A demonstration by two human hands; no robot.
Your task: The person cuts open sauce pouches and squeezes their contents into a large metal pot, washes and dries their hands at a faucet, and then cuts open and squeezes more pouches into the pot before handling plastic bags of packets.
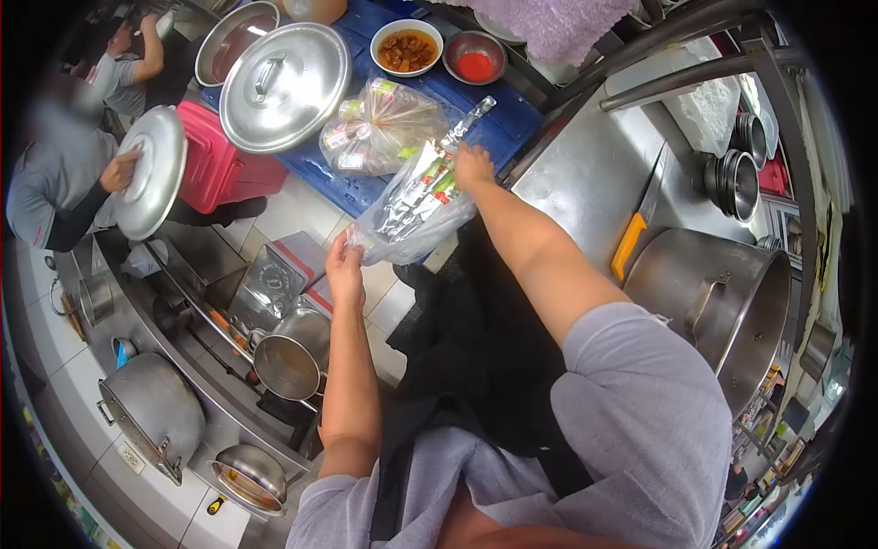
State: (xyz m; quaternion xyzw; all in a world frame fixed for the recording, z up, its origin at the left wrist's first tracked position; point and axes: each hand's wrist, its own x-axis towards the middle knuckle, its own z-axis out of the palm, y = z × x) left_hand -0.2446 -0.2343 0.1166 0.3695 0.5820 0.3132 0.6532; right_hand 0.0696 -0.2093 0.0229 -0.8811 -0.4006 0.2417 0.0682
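Observation:
My left hand [346,267] is closed on the lower left corner of a clear plastic bag [389,240]. Inside the bag lie several long foil-wrapped pieces [419,194] with red and green patches. At the bag's upper right edge, my right hand [474,168] has its fingers curled against the plastic and appears to grip it; the fingertips are partly hidden. A long foil strip [470,121] sticks out beyond that hand. Just behind sits a second, tied plastic bag [382,128] holding small labelled packages, on a blue surface [370,69].
Near the bags are a metal lid [285,87], a bowl of brown food [407,49] and a bowl of red sauce [474,60]. An orange-handled knife [629,245] and large pot [700,293] stand right. At left, another person [69,174] holds a lid [152,174] beside a red bin [229,169].

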